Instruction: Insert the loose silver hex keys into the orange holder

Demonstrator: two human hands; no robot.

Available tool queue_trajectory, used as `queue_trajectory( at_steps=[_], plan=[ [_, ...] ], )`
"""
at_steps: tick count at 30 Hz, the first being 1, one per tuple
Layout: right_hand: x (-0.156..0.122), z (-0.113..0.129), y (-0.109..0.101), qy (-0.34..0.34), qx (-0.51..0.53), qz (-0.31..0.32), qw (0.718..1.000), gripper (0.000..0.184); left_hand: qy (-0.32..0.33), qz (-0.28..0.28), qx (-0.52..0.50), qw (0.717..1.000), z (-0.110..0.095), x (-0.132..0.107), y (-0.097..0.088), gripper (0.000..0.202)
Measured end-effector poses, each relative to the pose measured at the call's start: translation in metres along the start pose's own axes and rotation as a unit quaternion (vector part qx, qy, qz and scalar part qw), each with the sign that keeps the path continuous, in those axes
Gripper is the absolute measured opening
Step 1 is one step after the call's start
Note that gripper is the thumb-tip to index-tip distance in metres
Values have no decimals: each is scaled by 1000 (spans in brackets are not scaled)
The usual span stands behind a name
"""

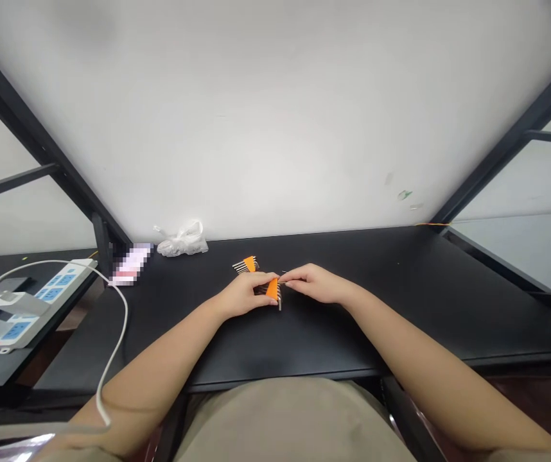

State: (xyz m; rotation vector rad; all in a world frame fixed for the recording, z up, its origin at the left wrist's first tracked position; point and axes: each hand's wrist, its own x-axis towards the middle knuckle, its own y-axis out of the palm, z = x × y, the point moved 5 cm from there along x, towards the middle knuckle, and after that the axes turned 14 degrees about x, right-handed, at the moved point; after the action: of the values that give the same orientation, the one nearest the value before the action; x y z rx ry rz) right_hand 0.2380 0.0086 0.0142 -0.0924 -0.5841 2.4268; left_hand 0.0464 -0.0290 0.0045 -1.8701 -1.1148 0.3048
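Your orange plastic holder (272, 288) carries bare metal hex keys (280, 301); the bench (352, 321) beneath looks matt black and smooth.

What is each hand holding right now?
Left hand: closed on the orange holder.
Right hand: fingertips pinched shut at the holder's metal keys.

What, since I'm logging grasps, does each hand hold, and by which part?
Left hand grips the orange holder by its body; right hand seemingly pinches one metal key.

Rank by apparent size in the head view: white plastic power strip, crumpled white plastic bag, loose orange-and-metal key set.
1. White plastic power strip, though nearer the camera.
2. Crumpled white plastic bag.
3. Loose orange-and-metal key set.
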Motion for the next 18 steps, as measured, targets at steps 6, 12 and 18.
queue_trajectory(
  at_steps=[6,12,18],
  plan=[
    [-2,13,6,-96,-263,-59,958,33,-20,-3,11,1000,6,-1,0,54],
    [-2,12,14,-105,-336,-60,934,29,-24,-4,10,1000,4,-1,-1,51],
    [3,8,11,-106,-225,-53,967,26,-26,-8,35,999,-1,2,2,44]
  ],
)
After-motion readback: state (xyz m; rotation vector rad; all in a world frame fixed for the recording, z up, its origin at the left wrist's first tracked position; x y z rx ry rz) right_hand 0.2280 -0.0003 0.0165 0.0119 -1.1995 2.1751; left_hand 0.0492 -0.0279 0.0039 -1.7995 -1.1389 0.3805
